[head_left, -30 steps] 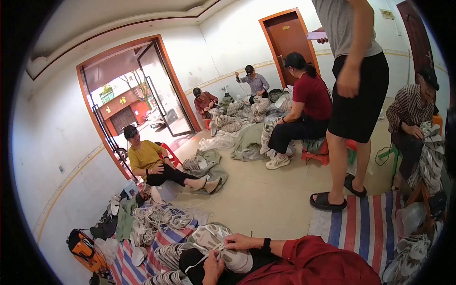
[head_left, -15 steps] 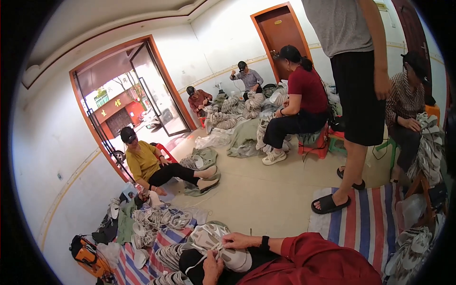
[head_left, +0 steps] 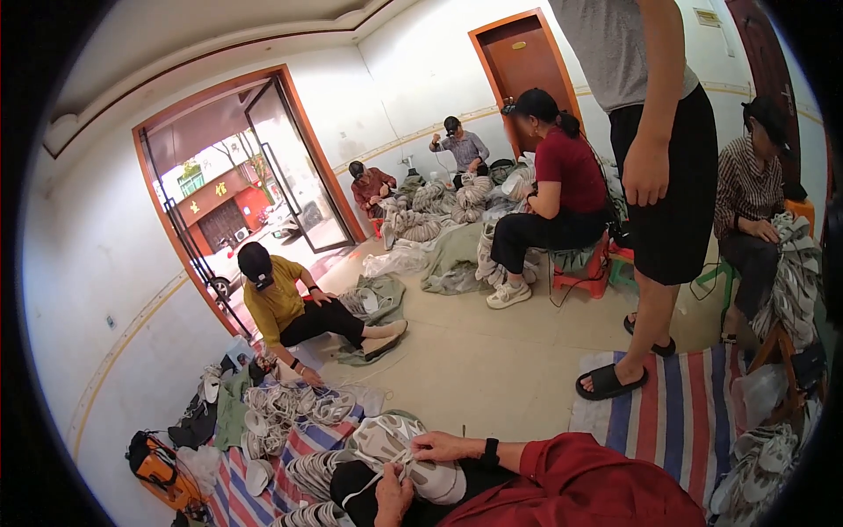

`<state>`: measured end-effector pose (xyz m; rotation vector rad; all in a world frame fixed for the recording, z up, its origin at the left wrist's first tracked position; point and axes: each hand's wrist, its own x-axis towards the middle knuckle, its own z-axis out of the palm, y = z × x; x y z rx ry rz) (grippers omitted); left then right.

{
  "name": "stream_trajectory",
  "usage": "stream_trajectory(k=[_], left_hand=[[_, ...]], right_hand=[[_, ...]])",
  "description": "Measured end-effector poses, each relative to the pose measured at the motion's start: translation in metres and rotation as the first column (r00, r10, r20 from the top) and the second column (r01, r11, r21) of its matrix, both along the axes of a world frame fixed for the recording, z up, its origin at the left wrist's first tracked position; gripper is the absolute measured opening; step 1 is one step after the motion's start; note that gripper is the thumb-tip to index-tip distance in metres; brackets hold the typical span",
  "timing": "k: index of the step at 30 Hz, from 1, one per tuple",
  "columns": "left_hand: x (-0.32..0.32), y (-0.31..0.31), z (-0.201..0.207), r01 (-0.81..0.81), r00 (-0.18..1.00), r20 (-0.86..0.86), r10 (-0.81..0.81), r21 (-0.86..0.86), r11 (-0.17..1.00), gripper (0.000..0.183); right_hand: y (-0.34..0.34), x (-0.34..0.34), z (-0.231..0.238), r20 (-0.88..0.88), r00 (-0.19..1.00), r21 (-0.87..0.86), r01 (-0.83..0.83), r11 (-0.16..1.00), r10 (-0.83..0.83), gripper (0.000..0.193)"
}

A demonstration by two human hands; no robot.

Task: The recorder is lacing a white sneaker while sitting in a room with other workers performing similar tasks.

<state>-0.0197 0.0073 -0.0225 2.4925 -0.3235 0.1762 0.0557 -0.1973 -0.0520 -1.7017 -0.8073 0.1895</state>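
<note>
- Shoe (head_left: pixel 432 479) on the lap (head_left: pixel 481 481), under the right hand (head_left: pixel 436 446), just beyond the left hand (head_left: pixel 393 497).
- Right hand: fingertips pinched on the lace (head_left: pixel 402 456).
- Left hand: fingers clamped on the lace too.

An orange bag (head_left: pixel 164 474) sits lower left, a red stool (head_left: pixel 596 270) right of centre, a striped mat (head_left: pixel 673 422) lower right.

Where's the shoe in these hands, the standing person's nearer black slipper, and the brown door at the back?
Shoe (head_left: pixel 445 480): head view, on its pale right side.
Black slipper (head_left: pixel 606 379): head view, on its strap.
Brown door (head_left: pixel 525 68): head view, on its panel.
</note>
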Motion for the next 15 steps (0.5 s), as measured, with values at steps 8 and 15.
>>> stream_trajectory(k=[8,15], left_hand=[[-0.002,-0.001,0.005,0.003,1.0,0.029,-0.003,0.002,1.0,0.032],[-0.003,-0.003,0.006,-0.014,1.0,-0.005,0.014,0.022,1.0,0.031]], right_hand=[[0.0,-0.003,0.005,0.01,1.0,0.036,0.0,0.999,0.0,0.019],[-0.003,-0.005,0.006,0.012,1.0,0.038,0.002,0.999,-0.003,0.017]])
